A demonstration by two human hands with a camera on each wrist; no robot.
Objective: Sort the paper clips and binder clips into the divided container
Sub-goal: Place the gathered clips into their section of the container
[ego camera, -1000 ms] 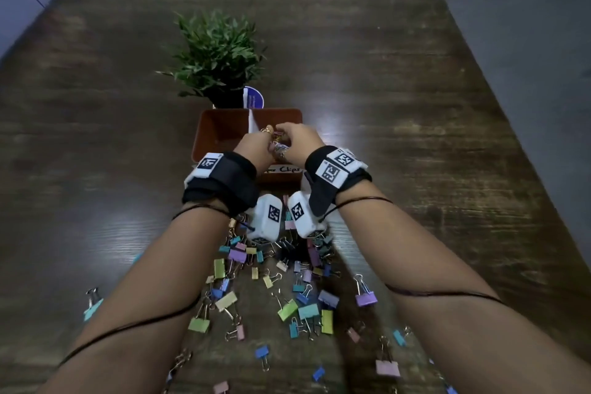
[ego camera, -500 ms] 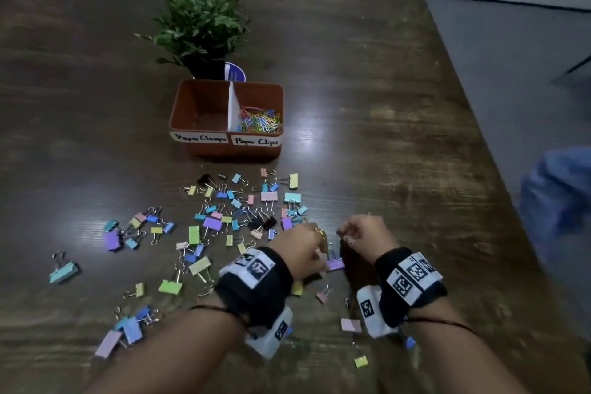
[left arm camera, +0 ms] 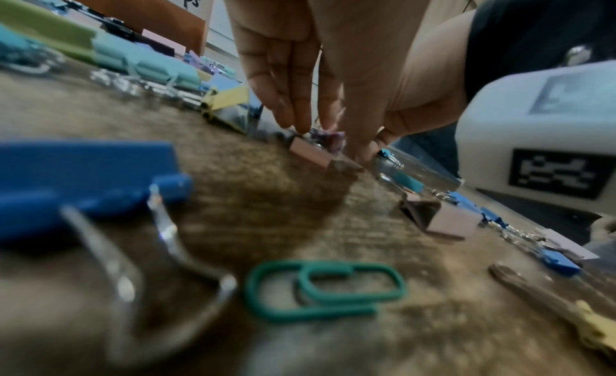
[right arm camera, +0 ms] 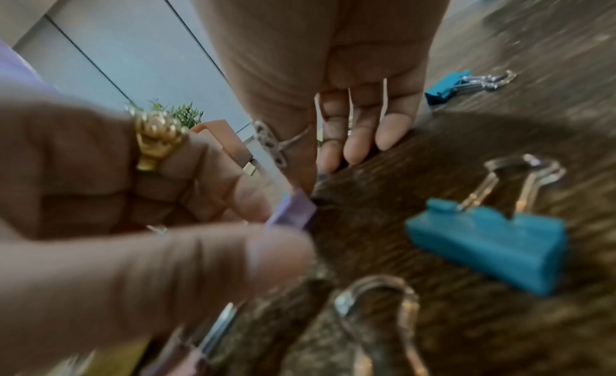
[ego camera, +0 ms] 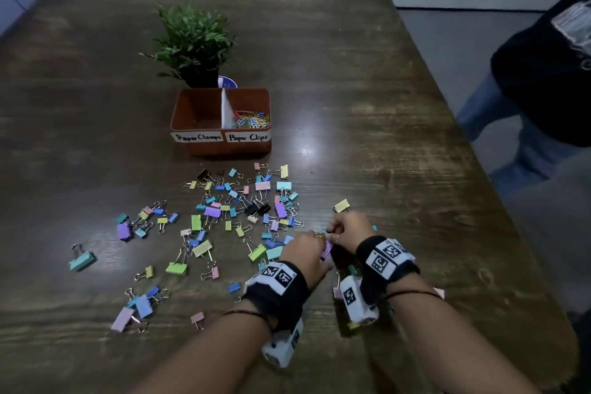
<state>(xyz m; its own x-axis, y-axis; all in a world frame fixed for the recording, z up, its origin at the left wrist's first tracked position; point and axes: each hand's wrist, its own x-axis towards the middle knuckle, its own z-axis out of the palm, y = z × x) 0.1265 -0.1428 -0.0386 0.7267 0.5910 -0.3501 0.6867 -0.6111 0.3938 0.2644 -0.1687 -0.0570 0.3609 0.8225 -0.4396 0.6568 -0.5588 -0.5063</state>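
The left hand pinches a lilac binder clip just above the tabletop; the right hand lies fingers-down beside it, grip unclear; light, rigid and slick, such clips seem best taken across the painted body or by the wire loops.

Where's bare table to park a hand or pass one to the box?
Bare wood: right of the divided container out to the table edge, and left of the container and plant. Crowded: binder clips fill the ground from the container front to the left hand and right hand.
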